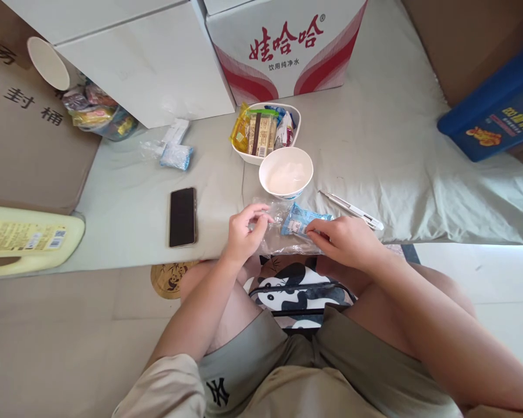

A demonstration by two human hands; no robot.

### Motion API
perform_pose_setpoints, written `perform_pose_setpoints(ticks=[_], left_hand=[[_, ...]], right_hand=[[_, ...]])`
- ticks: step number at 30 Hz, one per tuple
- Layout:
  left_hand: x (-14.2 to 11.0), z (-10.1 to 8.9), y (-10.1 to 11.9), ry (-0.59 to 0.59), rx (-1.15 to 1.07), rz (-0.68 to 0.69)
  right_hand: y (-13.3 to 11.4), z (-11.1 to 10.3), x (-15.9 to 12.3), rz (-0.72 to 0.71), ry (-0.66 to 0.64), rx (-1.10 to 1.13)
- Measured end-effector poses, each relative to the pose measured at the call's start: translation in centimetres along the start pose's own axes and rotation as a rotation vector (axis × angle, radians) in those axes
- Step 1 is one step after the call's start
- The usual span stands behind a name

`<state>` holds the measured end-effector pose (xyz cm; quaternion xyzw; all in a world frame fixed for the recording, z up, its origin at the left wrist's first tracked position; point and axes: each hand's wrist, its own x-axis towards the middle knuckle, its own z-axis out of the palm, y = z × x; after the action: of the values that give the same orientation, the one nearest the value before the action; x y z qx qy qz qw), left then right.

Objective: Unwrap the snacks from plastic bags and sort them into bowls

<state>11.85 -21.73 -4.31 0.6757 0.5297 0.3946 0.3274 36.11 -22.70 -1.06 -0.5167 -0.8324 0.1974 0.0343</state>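
Note:
A small blue-and-white snack packet (303, 219) lies near the front edge of the cloth-covered surface, on a crumpled clear plastic bag (276, 237). My right hand (346, 239) has its thumb and fingers closed on the packet's right, lower side. To the left of it, my left hand (247, 229) is curled, thumb and forefinger brought together at the bag's left edge. Just beyond both hands stands a white paper bowl (286, 172), its inside pale. A white pen-like cutter (353, 210) lies to the right, behind my right hand.
Behind the bowl, a white basket (297, 125) holds several packaged snacks. A phone (182, 217) and crumpled wrappers (176, 152) lie on the left. A white carton (283, 49) stands at the back, a blue container (492, 110) at the right, a yellow jug (30, 238) at the left.

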Motion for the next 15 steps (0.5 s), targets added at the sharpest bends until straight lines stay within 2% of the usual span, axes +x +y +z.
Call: perform_pose_setpoints(ticks=[2,6,8,13,15], left_hand=[[0.5,0.3,-0.2,0.051,0.195,0.048],[0.8,0.9,-0.6,-0.124,0.349,0.139],[0.5,1.2,-0.7,-0.147,0.383,0.129],[0.0,1.9,-0.9,0.125,0.594,0.038],[0.0,1.9,-1.1,0.120,0.618,0.028]], right_hand=[[0.0,0.1,0.1,0.061,-0.016,-0.004],[0.0,0.4,0.2,0.108,-0.007,0.022],[0.1,0.5,0.2,0.098,0.050,0.035],[0.3,0.8,0.0,0.044,0.134,0.041],[0.4,0.8,0.0,0.035,0.134,0.043]])
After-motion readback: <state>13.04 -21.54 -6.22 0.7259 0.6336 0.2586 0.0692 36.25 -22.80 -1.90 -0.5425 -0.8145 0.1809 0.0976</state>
